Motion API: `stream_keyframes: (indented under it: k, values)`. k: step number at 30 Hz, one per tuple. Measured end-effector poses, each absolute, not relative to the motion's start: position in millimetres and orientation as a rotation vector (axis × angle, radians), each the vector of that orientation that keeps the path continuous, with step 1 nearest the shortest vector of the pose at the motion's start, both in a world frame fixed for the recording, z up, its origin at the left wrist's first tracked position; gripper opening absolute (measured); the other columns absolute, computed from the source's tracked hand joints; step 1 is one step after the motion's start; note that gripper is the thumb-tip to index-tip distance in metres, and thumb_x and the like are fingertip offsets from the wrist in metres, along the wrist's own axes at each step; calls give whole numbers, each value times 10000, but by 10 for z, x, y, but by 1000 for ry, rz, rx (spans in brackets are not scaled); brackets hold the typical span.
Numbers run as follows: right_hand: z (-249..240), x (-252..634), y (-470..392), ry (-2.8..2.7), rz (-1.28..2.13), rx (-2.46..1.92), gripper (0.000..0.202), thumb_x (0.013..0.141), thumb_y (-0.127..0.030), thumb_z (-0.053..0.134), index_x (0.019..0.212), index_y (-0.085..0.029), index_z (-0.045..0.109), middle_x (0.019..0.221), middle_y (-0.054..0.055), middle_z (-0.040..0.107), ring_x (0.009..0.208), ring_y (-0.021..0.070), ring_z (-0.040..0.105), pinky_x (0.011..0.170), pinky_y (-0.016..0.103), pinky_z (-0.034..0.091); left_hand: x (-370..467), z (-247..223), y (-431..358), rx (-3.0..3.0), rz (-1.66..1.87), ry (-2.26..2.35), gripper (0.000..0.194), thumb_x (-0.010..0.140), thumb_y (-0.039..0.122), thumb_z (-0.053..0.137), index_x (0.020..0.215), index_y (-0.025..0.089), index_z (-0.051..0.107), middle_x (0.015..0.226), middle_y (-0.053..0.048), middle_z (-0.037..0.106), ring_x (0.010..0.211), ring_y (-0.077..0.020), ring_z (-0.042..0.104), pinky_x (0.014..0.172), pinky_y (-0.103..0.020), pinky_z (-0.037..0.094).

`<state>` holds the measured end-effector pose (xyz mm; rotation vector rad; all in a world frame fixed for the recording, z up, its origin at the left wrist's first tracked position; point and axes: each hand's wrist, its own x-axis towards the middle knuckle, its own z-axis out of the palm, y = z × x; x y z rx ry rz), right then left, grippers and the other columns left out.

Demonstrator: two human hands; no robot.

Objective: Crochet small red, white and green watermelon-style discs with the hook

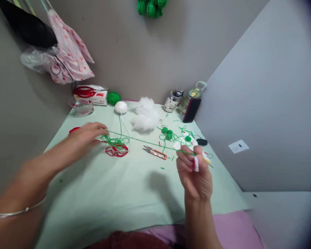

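Observation:
My right hand (194, 169) is closed on a small red and white crocheted piece (196, 164), held upright above the right side of the table. Green yarn (145, 141) runs from that piece across to my left hand (93, 133), whose fingers are pinched on it. Beneath and beside my left hand lies a loose tangle of green and red yarn (117, 149). Orange-handled thread snips (155, 152) lie between my hands. A thin hook (208, 162) shows behind my right hand.
White stuffing (145, 116), a white yarn ball (121, 107) and a green yarn ball (114, 98) stand at the back. Small green balls (169, 134) and scraps lie right of centre. A pen cup (171, 102), bottle (186, 103) and phone (192, 110) are back right.

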<state>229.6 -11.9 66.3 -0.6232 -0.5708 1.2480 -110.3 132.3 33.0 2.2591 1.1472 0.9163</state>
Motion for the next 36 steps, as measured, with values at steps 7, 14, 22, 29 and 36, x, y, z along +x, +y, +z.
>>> stream_keyframes:
  k: [7, 14, 22, 29, 36]
  values:
    - [619, 2231, -67, -681, 1122, -788, 167, 712, -283, 918, 776, -259, 765, 715, -28, 609, 549, 67, 482, 469, 174, 423, -1144, 792, 1303, 2103, 1136, 1428, 385, 831, 637, 713, 994, 296, 791, 1121, 27, 750, 1225, -316, 649, 964, -392, 496]
    - [526, 1888, -15, -923, 1032, -924, 115, 744, -289, 895, 774, -249, 792, 741, -14, 701, 563, 103, 599, 520, 239, 494, 218, 560, 546, 1472, 1121, 717, 408, 1003, 560, 607, 1214, 232, 726, 1277, -99, 679, 1257, -273, 630, 1100, -426, 530]
    - [429, 1945, -2, -926, 805, -1062, 43, 822, -263, 842, 849, -261, 809, 767, -4, 699, 643, 129, 638, 579, 268, 518, -37, 936, 695, 592, 1124, 542, 507, 1000, 673, 531, 1091, 243, 784, 1274, -81, 714, 857, -148, 625, 423, -143, 435]
    - [418, 1759, -41, -1018, 659, -1072, 84, 895, -213, 783, 927, -290, 796, 796, -10, 700, 682, 131, 650, 602, 275, 519, 94, 760, 549, 1288, 1384, 671, 695, 1021, 705, 416, 569, 267, 711, 1169, -3, 777, 1432, -327, 499, 1227, -546, 368]
    - [401, 1737, -56, -1219, 412, -1126, 190, 933, -160, 724, 1002, -324, 792, 950, 38, 746, 943, 211, 693, 797, 380, 580, 267, 470, 440, 1320, 1002, 837, 458, 874, 401, 823, 1309, 294, 724, 1121, -47, 730, 1092, -248, 656, 1037, -432, 525]
